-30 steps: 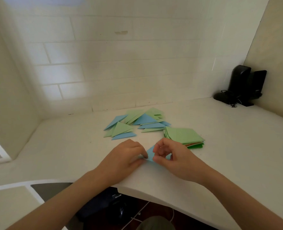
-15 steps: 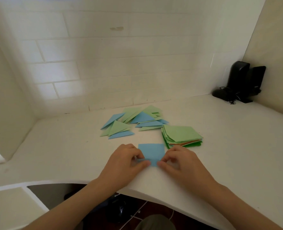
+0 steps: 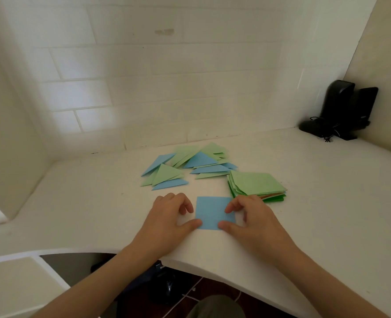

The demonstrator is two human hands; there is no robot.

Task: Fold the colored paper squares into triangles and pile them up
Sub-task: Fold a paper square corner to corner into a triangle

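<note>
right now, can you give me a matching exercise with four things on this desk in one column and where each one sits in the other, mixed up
Things:
1. blue paper square
2. stack of unfolded squares
3. folded triangles
4. black device

Places:
A. far right corner, against the wall
B. between the left hand and right hand, flat on the desk
C. scattered toward the back wall, behind the hands
D. just beyond the right hand, light green sheet on top

Pairs: 1-B, 2-D, 3-C, 4-A
</note>
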